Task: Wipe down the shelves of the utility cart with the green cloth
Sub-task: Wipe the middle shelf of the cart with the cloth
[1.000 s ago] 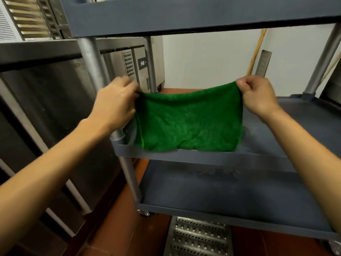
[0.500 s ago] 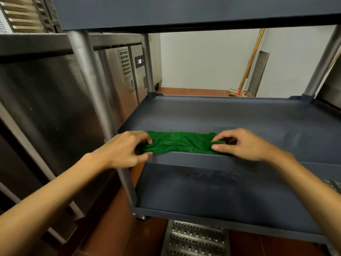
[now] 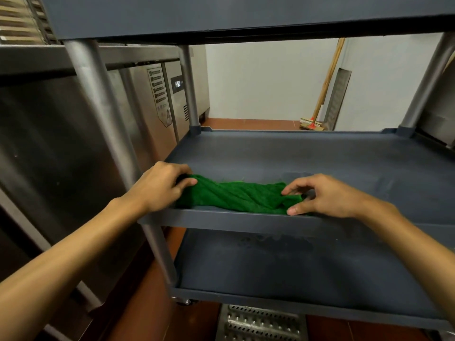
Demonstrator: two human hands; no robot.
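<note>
- The left hand (image 3: 160, 187) is gripping the left end of the green cloth (image 3: 236, 196), with its fingers curling down over the bunched fabric and the thumb tucking in against it.
- The right hand (image 3: 327, 196) is pinching the right end. Its fingers are arching over the top while the thumb is pressing in from the near side, so the gathered corner is sitting between them.
- Between the two hands the cloth is lying as a twisted, rope-like roll. It is bright green with a looped terry pile, and creases are running diagonally along its length.
- It is resting on the middle shelf (image 3: 320, 156) of the utility cart (image 3: 98, 107), towards the near left corner and just behind the front lip (image 3: 221, 221).
- Judging by how it is slumping and folding, it is going to handle as light, soft and wholly limp. It is not going to keep any shape unsupported, and nothing about it is looking fragile.
- The pile is probably going to drag rather than slide on the matt grey plastic. For wiping, a palm pressing flat on a folded pad is likely the better hold, while pinching the ends is suiting only spreading or refolding.
- Whether the cloth is damp I cannot tell.
- Below, the lower shelf (image 3: 295, 262) is showing pale smudges near its front, which suggests it is waiting for its wipe.
</note>
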